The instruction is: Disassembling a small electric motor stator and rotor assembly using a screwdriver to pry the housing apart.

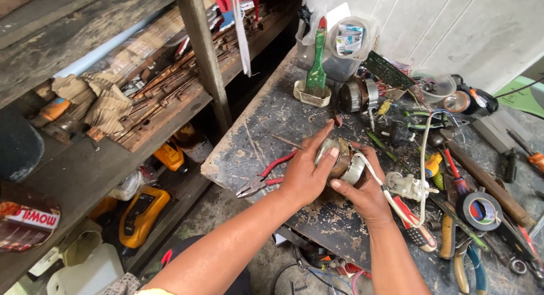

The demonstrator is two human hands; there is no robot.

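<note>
Both hands, left (303,176) and right (365,193), are clamped around a small metal motor (340,159) above the desk's (255,142) near edge, a white cable (422,159) trailing from it. Red pliers (263,179) lie just left. Farther back, a second motor (358,95) and a green brush (316,68) stand near the wall.

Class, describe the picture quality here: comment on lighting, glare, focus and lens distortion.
Head view: soft, even daylight; white wall bright at top right, space under the bench dark; motor and both hands sharp; slight shine on its metal; shelf post leans, wide-angle distortion.
</note>
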